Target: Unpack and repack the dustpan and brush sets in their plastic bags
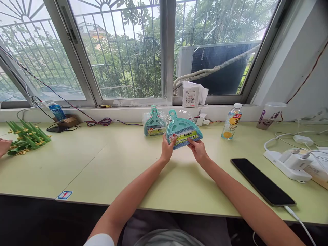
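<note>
head: two hands (167, 147) (198, 151) on one dustpan (180, 125)

Daylight pours through broad metal-framed windows (167, 51) above a pale yellow-green table (123, 150) that runs the width of the room, a thin seam (88, 162) crossing its top. Beyond the glass, a dark barred railing (125, 44) stands before dense green trees (146, 73), and a boxy outdoor unit (217, 63) sits close outside the right-hand pane, a pale wrapped pipe (217, 68) slanting across it. A white wall (302, 65) rises at right. Below the table's front edge, what is probably floor (30, 218) lies in deep shadow.
</note>
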A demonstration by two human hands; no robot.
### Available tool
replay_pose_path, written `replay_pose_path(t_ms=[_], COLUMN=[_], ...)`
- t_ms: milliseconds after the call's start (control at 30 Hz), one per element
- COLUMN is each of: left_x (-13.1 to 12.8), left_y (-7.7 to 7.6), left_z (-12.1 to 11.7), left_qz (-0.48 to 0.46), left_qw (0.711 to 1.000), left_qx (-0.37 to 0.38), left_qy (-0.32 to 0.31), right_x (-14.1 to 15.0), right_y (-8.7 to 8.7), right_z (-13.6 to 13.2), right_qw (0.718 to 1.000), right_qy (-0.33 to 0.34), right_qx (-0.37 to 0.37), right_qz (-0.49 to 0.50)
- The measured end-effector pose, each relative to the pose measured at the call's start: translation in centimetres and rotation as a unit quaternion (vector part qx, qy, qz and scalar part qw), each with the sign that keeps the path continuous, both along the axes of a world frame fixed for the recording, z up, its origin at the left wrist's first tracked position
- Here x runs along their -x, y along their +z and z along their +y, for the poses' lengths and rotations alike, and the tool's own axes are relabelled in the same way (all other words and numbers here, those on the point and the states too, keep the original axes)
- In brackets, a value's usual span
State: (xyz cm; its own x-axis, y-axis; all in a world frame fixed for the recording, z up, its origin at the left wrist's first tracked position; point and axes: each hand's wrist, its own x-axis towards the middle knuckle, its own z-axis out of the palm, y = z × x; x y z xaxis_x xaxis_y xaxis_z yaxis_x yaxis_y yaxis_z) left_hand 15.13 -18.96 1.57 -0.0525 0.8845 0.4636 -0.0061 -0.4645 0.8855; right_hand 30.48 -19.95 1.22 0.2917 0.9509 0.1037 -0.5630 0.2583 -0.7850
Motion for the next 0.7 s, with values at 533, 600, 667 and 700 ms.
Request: replay_pose_path(t_ms=[533, 600, 667, 700], left_x=[0.5, 0.7, 0.8, 0.8], left_y=[1.4, 1.2, 0.8, 0.6], left_z=[0.7, 1.0, 1.0, 1.0], left_qz=[-0.148, -0.179, -0.179, -0.166], left_qw=[0.949, 0.942, 0.939, 0.937], left_qx=[0.123, 0.148, 0.169, 0.178], left_qy=[-0.251, -0.240, -0.239, -0.252], right_x=[-0.9, -0.6, -0.4, -0.5], right_y=[0.7, 0.5, 0.4, 0.4], right_z=[-0.1, -0.1, -0.1, -0.1], right_qw=[1.000, 1.000, 1.000, 1.000], right_qy=[-0.020, -0.008, -0.002, -0.003], right_qx=[0.001, 0.002, 0.003, 0.002], right_qz=[0.006, -0.006, -0.012, -0.013])
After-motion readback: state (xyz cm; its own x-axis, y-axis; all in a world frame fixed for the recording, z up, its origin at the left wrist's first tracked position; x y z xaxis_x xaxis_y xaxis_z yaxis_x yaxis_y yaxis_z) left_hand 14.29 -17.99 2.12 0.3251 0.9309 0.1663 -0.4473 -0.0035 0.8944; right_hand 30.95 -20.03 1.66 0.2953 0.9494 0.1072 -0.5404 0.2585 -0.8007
